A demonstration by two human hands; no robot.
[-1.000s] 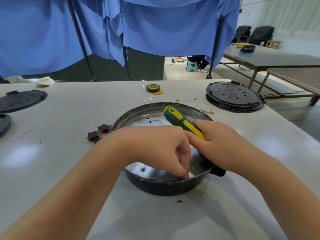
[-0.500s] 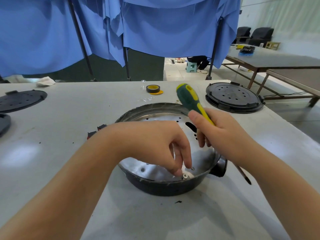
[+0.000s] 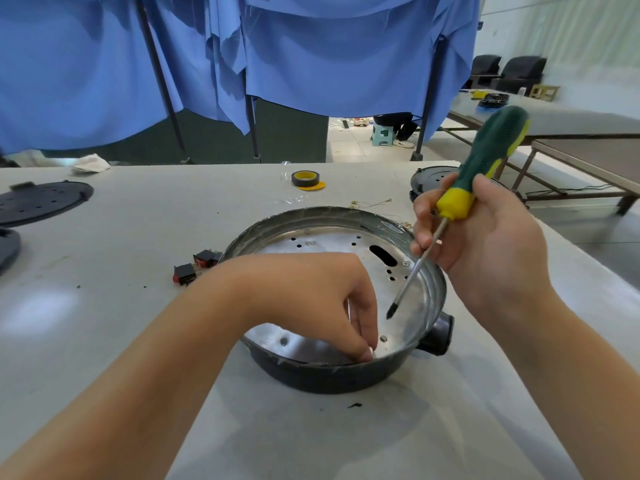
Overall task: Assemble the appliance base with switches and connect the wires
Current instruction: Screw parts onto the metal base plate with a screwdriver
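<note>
Screw-fastening judged in hand: a small part is pinched by the left hand (image 3: 311, 306) inside the appliance base (image 3: 332, 375), the screwdriver (image 3: 460, 202) is gripped by the right hand (image 3: 485, 237), and its tip must next be seated on the screw (image 3: 383, 338)

2 bare forearms, no sleeves, left hand (image 3: 311, 299), right hand (image 3: 485, 244)

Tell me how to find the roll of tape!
Start at the round metal appliance base in the middle of the table. Look past its far rim, toward the blue curtains. The tape roll lies flat there: a small black ring with yellow inside.

Switches (image 3: 197, 268) lie left of the base (image 3: 332, 372); tape (image 3: 305, 179) behind.
</note>
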